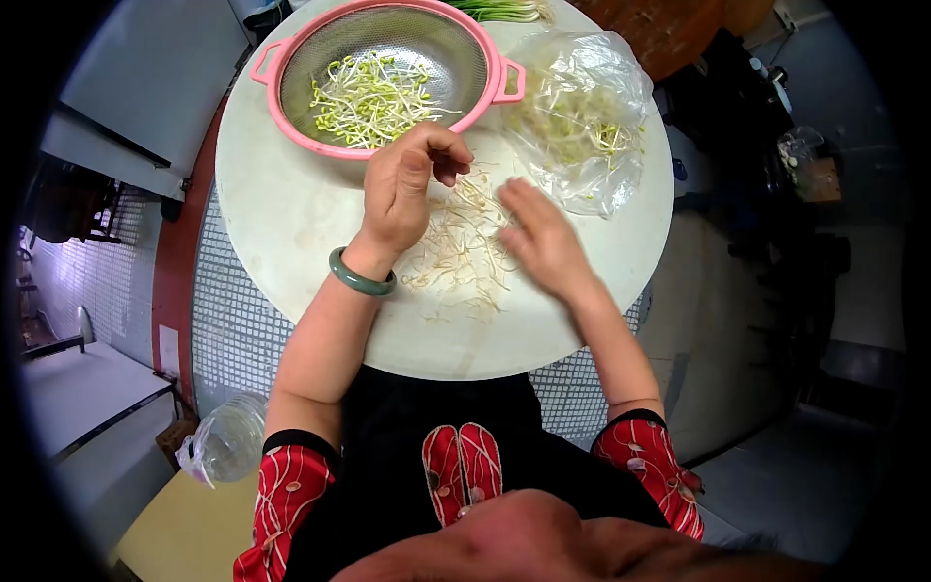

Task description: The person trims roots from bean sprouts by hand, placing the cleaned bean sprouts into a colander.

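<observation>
My left hand (pixel 405 189), with a green bangle on the wrist, is raised beside the near rim of the pink colander (pixel 335 147); its fingers curl inward, and what they hold, if anything, is hidden. Bean sprouts (pixel 373 102) with yellow-green heads lie in the colander. My right hand (pixel 545 238) is spread and slightly blurred at the right edge of a loose pile of thin root ends (pixel 461 242) on the round white table (pixel 281 233). Beyond it, a clear plastic bag (pixel 582 116) holds more sprouts.
Green onions (pixel 499 10) lie at the table's far edge. A large clear plastic bottle (pixel 228 441) stands on a yellowish surface at lower left. To the right are dark furniture and a cardboard box (pixel 822 180).
</observation>
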`<state>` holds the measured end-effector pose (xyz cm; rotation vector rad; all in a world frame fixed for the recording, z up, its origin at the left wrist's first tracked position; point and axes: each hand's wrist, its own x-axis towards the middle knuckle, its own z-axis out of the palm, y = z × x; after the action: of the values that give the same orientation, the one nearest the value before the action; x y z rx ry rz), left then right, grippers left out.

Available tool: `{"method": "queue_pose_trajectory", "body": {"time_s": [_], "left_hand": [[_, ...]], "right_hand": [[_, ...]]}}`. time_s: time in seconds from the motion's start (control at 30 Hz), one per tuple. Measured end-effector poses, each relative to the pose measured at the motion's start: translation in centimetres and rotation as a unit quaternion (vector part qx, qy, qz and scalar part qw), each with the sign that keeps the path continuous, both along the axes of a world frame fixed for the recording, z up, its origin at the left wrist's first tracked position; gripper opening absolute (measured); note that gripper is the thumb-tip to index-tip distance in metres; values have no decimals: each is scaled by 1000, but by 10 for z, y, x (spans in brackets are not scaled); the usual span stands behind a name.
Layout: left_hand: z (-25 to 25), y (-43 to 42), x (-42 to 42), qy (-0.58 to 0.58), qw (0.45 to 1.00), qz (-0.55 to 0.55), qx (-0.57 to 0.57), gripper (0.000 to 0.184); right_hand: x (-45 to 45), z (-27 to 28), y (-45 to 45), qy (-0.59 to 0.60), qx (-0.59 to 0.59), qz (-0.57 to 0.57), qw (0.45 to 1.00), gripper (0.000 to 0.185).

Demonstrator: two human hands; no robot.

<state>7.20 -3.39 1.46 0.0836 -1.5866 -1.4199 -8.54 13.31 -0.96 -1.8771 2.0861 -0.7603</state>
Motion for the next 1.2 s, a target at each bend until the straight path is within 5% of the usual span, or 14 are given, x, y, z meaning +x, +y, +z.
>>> {"method": "queue_pose_trajectory", "body": {"time_s": [0.13, 0.33, 0.43, 0.6, 0.7, 0.83, 1.0, 1.07, 1.2], "left_hand": [[-2, 0, -1, -11, 1000, 13, -9, 61], [3, 0, 2, -4, 1000, 4, -17, 60], [4, 3, 2, -2, 1000, -5, -20, 59], [-2, 2, -1, -4, 1000, 9, -17, 57], [0, 1, -2, -5, 1000, 12, -1, 56], [-2, 0, -3, -27, 999, 24, -34, 47], [-1, 3, -3, -45, 998, 6, -50, 38], [1, 5, -3, -49, 997, -3, -55, 37], [2, 5, -3, -63, 996, 0, -70, 36]], "right_hand": [[38, 19, 10, -87, 2, 118, 989, 56], [-5, 1, 71, 47, -10, -206, 977, 55], [31, -7, 67, 131, 32, -169, 976, 59], [68, 12, 12, -102, -57, 29, 993, 65], [30, 5, -20, 8, -37, -51, 998, 66], [41, 19, -29, -23, 6, 99, 995, 55], [-49, 24, -30, -164, -217, -240, 932, 22], [-81, 36, -25, -79, -177, -343, 919, 21], [-92, 13, -19, 114, -177, -234, 949, 18]]}}
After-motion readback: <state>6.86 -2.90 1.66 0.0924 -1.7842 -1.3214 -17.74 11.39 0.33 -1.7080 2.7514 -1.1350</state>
